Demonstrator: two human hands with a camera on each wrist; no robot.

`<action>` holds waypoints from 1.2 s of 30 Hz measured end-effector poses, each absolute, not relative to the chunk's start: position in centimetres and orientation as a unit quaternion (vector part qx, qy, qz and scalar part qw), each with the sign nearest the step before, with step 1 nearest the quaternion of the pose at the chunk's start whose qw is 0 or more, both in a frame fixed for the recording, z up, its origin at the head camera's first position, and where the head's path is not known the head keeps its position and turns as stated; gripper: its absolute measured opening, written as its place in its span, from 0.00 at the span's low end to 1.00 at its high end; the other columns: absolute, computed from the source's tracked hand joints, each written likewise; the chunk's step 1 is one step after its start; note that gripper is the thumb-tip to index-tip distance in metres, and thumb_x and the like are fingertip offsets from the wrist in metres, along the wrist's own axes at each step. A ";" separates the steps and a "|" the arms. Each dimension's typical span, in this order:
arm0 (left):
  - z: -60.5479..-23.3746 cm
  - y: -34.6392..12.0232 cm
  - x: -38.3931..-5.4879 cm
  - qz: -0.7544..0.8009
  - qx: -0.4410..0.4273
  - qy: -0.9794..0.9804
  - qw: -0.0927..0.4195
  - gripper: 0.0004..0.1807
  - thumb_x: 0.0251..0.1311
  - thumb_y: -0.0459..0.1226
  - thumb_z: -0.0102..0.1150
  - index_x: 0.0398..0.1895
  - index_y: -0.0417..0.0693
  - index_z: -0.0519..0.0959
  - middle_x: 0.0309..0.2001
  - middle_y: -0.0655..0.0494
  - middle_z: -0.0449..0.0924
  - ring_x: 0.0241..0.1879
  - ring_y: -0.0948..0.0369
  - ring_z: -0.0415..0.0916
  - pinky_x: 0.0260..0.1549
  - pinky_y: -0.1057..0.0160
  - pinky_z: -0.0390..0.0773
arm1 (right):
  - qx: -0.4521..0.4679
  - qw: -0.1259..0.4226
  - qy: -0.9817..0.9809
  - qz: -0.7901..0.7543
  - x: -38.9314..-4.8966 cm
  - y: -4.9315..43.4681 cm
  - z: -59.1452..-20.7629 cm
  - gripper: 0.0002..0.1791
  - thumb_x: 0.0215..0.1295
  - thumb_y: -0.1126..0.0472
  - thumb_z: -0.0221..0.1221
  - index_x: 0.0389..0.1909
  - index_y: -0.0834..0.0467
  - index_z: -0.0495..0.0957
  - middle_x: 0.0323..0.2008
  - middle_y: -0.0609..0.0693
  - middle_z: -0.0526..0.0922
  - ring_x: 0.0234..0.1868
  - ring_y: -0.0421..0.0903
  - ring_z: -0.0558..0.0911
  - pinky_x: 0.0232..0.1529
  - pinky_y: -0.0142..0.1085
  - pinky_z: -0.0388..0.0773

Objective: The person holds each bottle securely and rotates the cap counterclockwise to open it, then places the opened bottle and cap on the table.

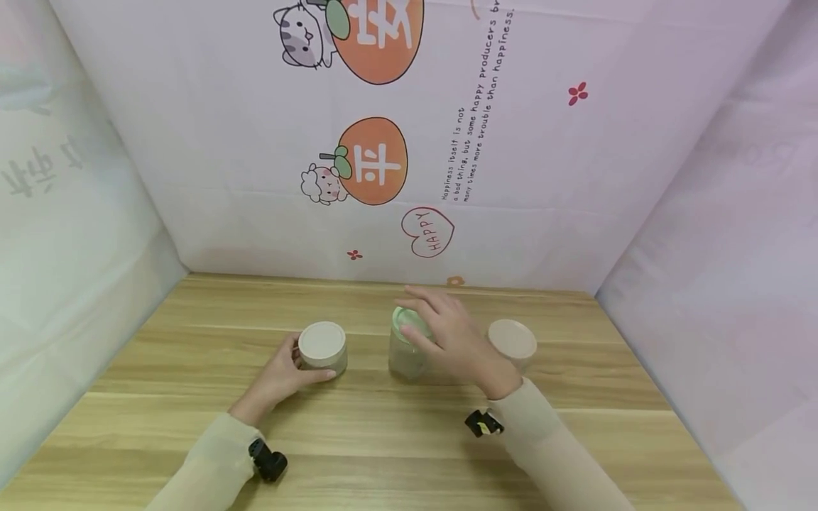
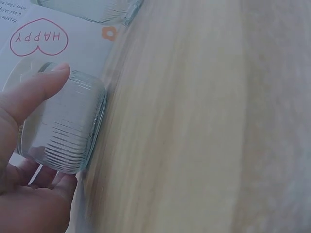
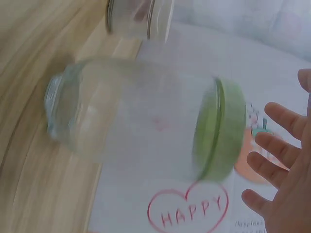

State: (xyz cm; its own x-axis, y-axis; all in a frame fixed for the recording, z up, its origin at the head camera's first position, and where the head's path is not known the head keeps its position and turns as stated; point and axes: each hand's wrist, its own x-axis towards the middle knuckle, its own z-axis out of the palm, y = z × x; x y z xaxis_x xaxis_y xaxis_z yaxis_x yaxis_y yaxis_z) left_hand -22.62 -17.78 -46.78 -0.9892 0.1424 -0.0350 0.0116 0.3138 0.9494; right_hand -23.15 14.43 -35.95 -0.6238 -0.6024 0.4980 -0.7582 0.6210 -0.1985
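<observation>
A short ribbed glass jar (image 2: 73, 126) with a white lid (image 1: 322, 341) stands on the left of the table. My left hand (image 1: 285, 372) holds it, with the thumb along its near side and the other fingers round the far left. In the middle stands a taller clear jar (image 3: 141, 111) with a green lid (image 3: 224, 131). My right hand (image 1: 450, 337) hovers at that lid, fingers spread; in the right wrist view a small gap shows between the fingertips (image 3: 252, 196) and the lid. Nothing is in this hand.
Another jar with a pale lid (image 1: 513, 339) stands on the right, partly behind my right wrist. The wood-grain table (image 1: 383, 447) meets a printed white backdrop (image 1: 511, 241) at the back, and white sheets (image 1: 722, 284) enclose both sides.
</observation>
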 end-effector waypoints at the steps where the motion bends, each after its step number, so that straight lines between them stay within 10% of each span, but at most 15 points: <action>1: -46.8 -17.8 -22.6 0.584 0.050 0.808 0.057 0.56 0.48 0.42 0.80 0.73 0.37 0.52 0.70 0.34 0.60 0.71 0.39 0.56 0.69 0.43 0.57 | 0.392 0.196 -0.878 0.194 -23.1 14.0 -36.0 0.27 0.77 0.42 0.47 0.67 0.52 0.73 0.71 0.52 0.67 0.69 0.55 0.67 0.70 0.55 0.58; 23: -46.1 -17.7 -22.3 0.578 0.053 0.810 0.078 0.56 0.53 0.43 0.77 0.75 0.38 0.47 0.71 0.34 0.57 0.71 0.37 0.55 0.68 0.40 0.58 | 0.485 0.215 -0.824 0.201 -22.3 4.4 -38.7 0.24 0.69 0.54 0.61 0.63 0.57 0.75 0.66 0.55 0.73 0.66 0.51 0.71 0.67 0.39 0.66; 36: -46.1 -17.8 -22.3 0.576 0.066 0.811 0.076 0.53 0.56 0.40 0.75 0.74 0.36 0.48 0.71 0.33 0.56 0.71 0.38 0.57 0.68 0.41 0.58 | 0.394 0.157 -0.886 0.185 -23.3 1.5 -40.7 0.30 0.71 0.41 0.57 0.66 0.55 0.73 0.69 0.56 0.69 0.69 0.51 0.68 0.67 0.45 0.66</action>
State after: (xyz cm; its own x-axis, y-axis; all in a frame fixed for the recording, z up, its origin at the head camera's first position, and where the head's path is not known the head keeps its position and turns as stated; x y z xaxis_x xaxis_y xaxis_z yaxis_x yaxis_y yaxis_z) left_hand -22.27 -17.79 -46.07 -0.9800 0.1935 -0.0471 0.0194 0.3282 0.9444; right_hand -23.26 1.53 -40.69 -0.6403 -0.6401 0.4246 -0.7566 0.6210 -0.2047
